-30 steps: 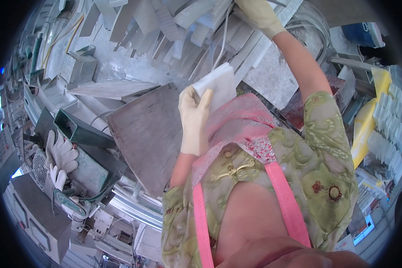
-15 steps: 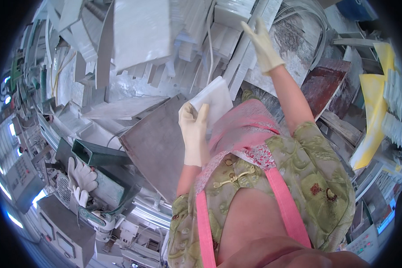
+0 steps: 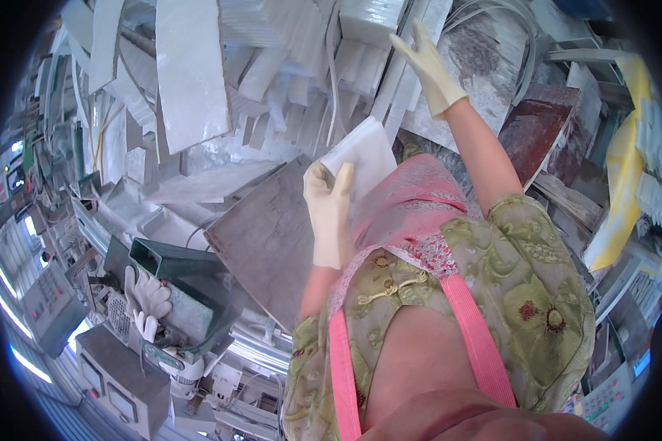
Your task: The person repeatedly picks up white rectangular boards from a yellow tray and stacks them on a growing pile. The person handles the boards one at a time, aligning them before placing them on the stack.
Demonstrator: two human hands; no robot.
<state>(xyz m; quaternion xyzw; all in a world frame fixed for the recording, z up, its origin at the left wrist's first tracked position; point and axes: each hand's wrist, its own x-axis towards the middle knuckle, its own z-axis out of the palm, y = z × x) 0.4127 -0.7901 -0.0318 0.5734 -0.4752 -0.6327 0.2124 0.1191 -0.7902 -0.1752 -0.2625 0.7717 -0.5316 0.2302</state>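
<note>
My left hand [image 3: 331,206], in a cream glove, is closed on a white flat rectangular piece [image 3: 368,154], which looks layered at its edge, in front of my pink apron. The thumb rests on the near face; the other fingers are partly hidden. Further forward and to the right, my right hand [image 3: 428,70], also gloved, is stretched out with thumb and fingers apart. Nothing shows in it. It hovers over or beside long pale strips [image 3: 401,88]; I cannot tell whether it touches them.
Rows of white slabs [image 3: 301,29] stand ahead, with one long slab [image 3: 193,73] leaning at upper left. A grey board [image 3: 254,228] lies left of me. Spare gloves [image 3: 147,294] sit by a green metal channel [image 3: 173,259]. A reddish-brown panel [image 3: 537,132] is at right.
The big white slab at upper left looks narrower and sits further left. My left hand and its white piece appear slightly further right; my right hand stays outstretched.
</note>
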